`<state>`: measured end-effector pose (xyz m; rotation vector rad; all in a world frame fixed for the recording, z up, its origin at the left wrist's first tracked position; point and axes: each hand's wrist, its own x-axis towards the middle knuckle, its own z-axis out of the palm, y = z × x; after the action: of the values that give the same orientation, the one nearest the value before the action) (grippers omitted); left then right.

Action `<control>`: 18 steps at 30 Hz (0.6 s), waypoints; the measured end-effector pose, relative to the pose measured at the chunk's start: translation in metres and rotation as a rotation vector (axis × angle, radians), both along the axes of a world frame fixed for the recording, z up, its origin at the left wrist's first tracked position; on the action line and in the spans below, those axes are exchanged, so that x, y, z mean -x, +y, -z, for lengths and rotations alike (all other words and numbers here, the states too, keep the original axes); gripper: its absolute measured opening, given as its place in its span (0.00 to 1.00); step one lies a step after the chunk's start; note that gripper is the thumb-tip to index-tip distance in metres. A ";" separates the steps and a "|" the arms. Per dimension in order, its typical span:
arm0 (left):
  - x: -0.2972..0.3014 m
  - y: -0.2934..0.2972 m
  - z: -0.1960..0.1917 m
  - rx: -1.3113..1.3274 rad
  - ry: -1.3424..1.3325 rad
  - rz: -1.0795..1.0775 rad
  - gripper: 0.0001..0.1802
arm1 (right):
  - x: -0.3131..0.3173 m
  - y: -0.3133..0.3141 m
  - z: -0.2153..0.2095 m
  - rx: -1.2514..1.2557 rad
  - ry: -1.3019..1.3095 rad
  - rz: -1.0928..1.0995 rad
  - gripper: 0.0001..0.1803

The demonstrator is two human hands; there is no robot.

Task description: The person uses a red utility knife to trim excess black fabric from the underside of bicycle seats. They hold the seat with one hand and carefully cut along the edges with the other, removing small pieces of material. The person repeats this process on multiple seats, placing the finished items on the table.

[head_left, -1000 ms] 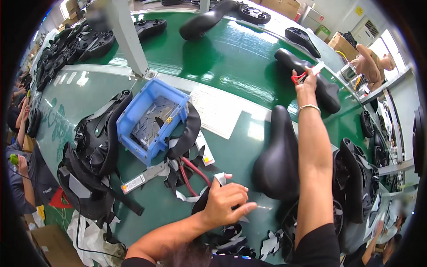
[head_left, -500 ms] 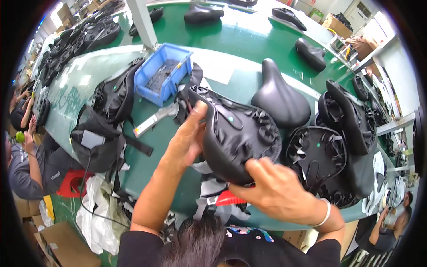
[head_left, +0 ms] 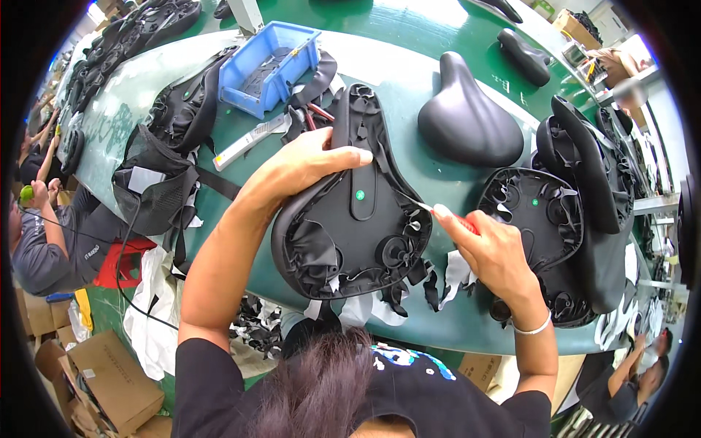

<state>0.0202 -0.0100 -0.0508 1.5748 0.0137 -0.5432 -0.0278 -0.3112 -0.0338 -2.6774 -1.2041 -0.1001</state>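
A black bicycle saddle [head_left: 328, 248] lies underside up before me, its nose pointing away and its gathered cover edge showing. My left hand [head_left: 321, 160] is closed around the saddle's left side near the nose, thumb pressed on the underside. In my right hand [head_left: 496, 252] is a red-handled tool [head_left: 466, 223] with a thin metal blade, exact kind unclear. Its tip meets the gathered cover along the saddle's right inner edge. Cut black and pale strips [head_left: 438, 285] hang or lie by the saddle's wide end.
Behind stand a blue bin [head_left: 270, 73] of dark pieces and a grey-white box cutter [head_left: 248, 142]. More saddles sit right, one smooth side up [head_left: 471, 120], another underside up [head_left: 537, 219]. A black mesh bag [head_left: 150, 190] is at left. Co-workers [head_left: 55, 248] are on both sides.
The saddle has swung from a tilted hold to underside up, nose away. My right hand has left its wide end and now holds the red-handled tool at its right edge.
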 end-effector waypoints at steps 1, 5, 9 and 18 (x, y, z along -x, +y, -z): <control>-0.001 -0.001 0.000 -0.028 0.010 0.019 0.23 | 0.007 -0.005 0.005 0.019 0.037 0.025 0.33; 0.009 0.001 0.003 -0.029 0.045 -0.099 0.21 | 0.056 -0.004 0.032 -0.042 0.163 0.213 0.31; 0.040 -0.004 0.003 -0.092 0.029 -0.331 0.22 | 0.105 0.020 0.035 -0.189 0.340 0.420 0.35; 0.086 0.000 0.008 0.026 -0.033 -0.495 0.29 | 0.066 0.048 0.021 -0.840 0.328 0.500 0.33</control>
<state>-0.0658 -0.0099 -0.0591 1.4849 0.3607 -0.1281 -0.0938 -0.2628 -0.0548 -2.0499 -0.2618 -0.1815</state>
